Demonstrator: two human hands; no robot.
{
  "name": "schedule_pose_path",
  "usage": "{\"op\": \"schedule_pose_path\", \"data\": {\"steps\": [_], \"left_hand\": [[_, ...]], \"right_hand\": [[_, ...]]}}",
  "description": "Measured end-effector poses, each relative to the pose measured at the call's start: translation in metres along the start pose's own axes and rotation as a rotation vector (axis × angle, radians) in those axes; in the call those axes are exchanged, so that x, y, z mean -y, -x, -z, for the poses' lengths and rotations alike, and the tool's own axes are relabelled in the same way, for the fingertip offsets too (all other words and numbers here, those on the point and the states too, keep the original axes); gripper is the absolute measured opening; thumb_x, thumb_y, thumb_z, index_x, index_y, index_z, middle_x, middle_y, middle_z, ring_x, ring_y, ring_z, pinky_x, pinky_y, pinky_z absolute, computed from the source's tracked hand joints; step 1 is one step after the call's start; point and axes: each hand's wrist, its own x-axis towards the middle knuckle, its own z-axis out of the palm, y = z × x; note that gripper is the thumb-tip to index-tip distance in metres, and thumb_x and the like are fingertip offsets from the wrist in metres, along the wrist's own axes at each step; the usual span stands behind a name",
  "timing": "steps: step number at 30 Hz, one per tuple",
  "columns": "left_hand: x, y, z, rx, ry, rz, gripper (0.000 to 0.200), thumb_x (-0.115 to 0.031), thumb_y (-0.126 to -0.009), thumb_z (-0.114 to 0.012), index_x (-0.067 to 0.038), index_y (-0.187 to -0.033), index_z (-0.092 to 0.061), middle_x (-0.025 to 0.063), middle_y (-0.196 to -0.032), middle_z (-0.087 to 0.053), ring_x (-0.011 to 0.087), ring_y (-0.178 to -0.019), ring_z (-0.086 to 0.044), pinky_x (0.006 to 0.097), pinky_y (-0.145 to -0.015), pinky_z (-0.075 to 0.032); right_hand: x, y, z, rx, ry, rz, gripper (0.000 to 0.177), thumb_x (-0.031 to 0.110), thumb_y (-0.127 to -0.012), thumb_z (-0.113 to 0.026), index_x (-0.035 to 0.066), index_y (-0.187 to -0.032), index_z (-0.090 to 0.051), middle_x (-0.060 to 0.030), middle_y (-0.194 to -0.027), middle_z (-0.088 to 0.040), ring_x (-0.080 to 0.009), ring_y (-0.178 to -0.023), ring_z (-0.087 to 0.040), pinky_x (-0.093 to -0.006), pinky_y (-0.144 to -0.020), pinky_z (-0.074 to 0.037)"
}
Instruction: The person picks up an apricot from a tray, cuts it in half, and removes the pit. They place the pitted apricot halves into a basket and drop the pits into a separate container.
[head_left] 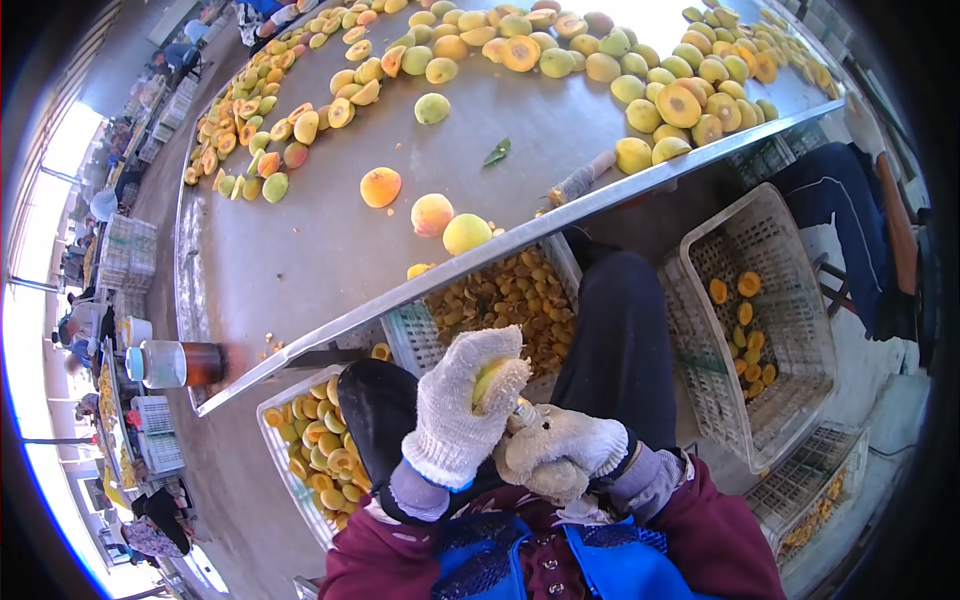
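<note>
In a pale knit glove, my left hand (pixel 462 405) is wrapped round a yellow-green fruit (pixel 488 384), held above my lap. My right hand (pixel 562 450), gloved too, is closed beside it on a small tool with a metal end (pixel 524 412), which points at the fruit; most of the tool is hidden in the fist. Just beyond my hands, between my knees, stands a crate (pixel 410 335) holding many small brown-orange pieces (pixel 505 300).
A metal table (pixel 330 250) bears whole and halved fruits (pixel 520 52), a leaf (pixel 497 152) and a wrapped handle (pixel 582 180). Crates with halved fruit stand left (pixel 270 410) and right (pixel 690 300). A jar (pixel 165 364) sits at the table's left corner. Another person's leg (pixel 840 220) is at right.
</note>
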Motion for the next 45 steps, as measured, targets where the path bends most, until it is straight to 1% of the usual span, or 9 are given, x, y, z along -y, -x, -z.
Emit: {"op": "schedule_pose_path", "data": {"steps": [7, 10, 25, 28, 30, 32, 35, 42, 45], "left_hand": [[-0.025, -0.020, 0.007, 0.282, -0.237, -0.053, 0.021, -0.007, -0.089, -0.063, -0.001, -0.109, -0.065, 0.0102, -0.095, -0.068, 0.0169, -0.081, -0.066, 0.0299, -0.072, -0.052], [-0.027, -0.021, 0.003, 0.222, -0.508, -0.462, 0.023, -0.006, -0.085, -0.065, -0.001, -0.107, -0.066, 0.0126, -0.096, -0.068, 0.0225, -0.082, -0.068, 0.0313, -0.073, -0.053], [-0.014, -0.002, -0.021, -0.007, 0.776, 0.380, 0.038, -0.035, -0.099, -0.052, -0.002, -0.115, -0.059, 0.0095, -0.101, -0.066, 0.0165, -0.081, -0.064, 0.0282, -0.069, -0.052], [-0.009, -0.010, -0.016, -0.018, 0.568, 0.308, 0.039, -0.036, -0.095, -0.056, 0.000, -0.109, -0.061, 0.0142, -0.097, -0.068, 0.0226, -0.080, -0.067, 0.0337, -0.071, -0.055], [0.009, -0.026, -0.001, 0.229, -0.024, -0.476, 0.026, -0.019, -0.093, -0.062, 0.000, -0.110, -0.063, 0.0104, -0.096, -0.067, 0.0171, -0.080, -0.065, 0.0301, -0.069, -0.053], [0.007, -0.027, 0.003, 0.266, -0.098, -0.578, 0.025, -0.012, -0.089, -0.065, 0.001, -0.110, -0.064, 0.0118, -0.096, -0.066, 0.0171, -0.082, -0.065, 0.0316, -0.070, -0.053], [-0.005, -0.006, -0.008, 0.248, 0.577, 0.049, 0.031, -0.023, -0.095, -0.060, 0.001, -0.114, -0.061, 0.0116, -0.099, -0.065, 0.0185, -0.080, -0.065, 0.0326, -0.071, -0.054], [0.008, -0.017, -0.018, -0.070, 1.317, 0.650, 0.042, -0.046, -0.096, -0.054, -0.006, -0.109, -0.059, 0.0112, -0.092, -0.064, 0.0214, -0.068, -0.062, 0.0343, -0.061, -0.056], [0.008, -0.005, -0.003, -0.222, 0.881, 0.502, 0.047, -0.049, -0.095, -0.052, -0.006, -0.112, -0.058, 0.0092, -0.090, -0.065, 0.0187, -0.064, -0.064, 0.0278, -0.048, -0.051]], "right_hand": [[0.001, 0.004, 0.000, 0.060, -0.120, 0.052, 0.028, 0.019, -0.073, -0.077, 0.003, -0.090, -0.061, -0.0043, -0.076, -0.060, -0.0118, -0.065, -0.056, -0.0239, -0.058, -0.046], [0.004, 0.008, 0.001, 0.060, -0.059, 0.063, 0.030, 0.020, -0.072, -0.077, 0.003, -0.090, -0.061, -0.0042, -0.078, -0.060, -0.0121, -0.066, -0.056, -0.0243, -0.058, -0.046], [0.014, 0.013, -0.010, -0.014, -0.138, 0.038, 0.029, 0.020, -0.076, -0.076, 0.000, -0.091, -0.061, -0.0054, -0.074, -0.060, -0.0125, -0.055, -0.056, -0.0232, -0.049, -0.045], [0.014, 0.014, -0.004, 0.046, -0.176, -0.010, 0.026, 0.019, -0.079, -0.073, -0.001, -0.092, -0.061, -0.0055, -0.073, -0.060, -0.0127, -0.052, -0.055, -0.0230, -0.047, -0.044], [0.010, 0.013, 0.000, 0.214, -0.171, 0.039, 0.024, 0.019, -0.081, -0.072, 0.004, -0.097, -0.061, -0.0039, -0.080, -0.061, -0.0106, -0.060, -0.057, -0.0233, -0.051, -0.046], [-0.009, 0.006, 0.007, 0.194, -0.266, 0.028, 0.026, 0.019, -0.081, -0.072, 0.004, -0.098, -0.060, -0.0038, -0.079, -0.061, -0.0104, -0.059, -0.057, -0.0234, -0.051, -0.046], [-0.005, 0.009, -0.011, 0.061, -0.296, 0.073, 0.029, 0.021, -0.080, -0.073, 0.003, -0.099, -0.060, -0.0037, -0.079, -0.060, -0.0103, -0.060, -0.056, -0.0236, -0.052, -0.046], [0.014, 0.012, -0.014, 0.108, -0.135, 0.129, 0.029, 0.022, -0.078, -0.075, 0.004, -0.095, -0.060, -0.0034, -0.079, -0.060, -0.0099, -0.069, -0.056, -0.0233, -0.062, -0.046], [0.024, 0.010, -0.014, 0.202, -0.032, 0.135, 0.023, 0.020, -0.079, -0.074, 0.004, -0.088, -0.060, -0.0024, -0.075, -0.058, -0.0092, -0.065, -0.054, -0.0226, -0.059, -0.044]]}}
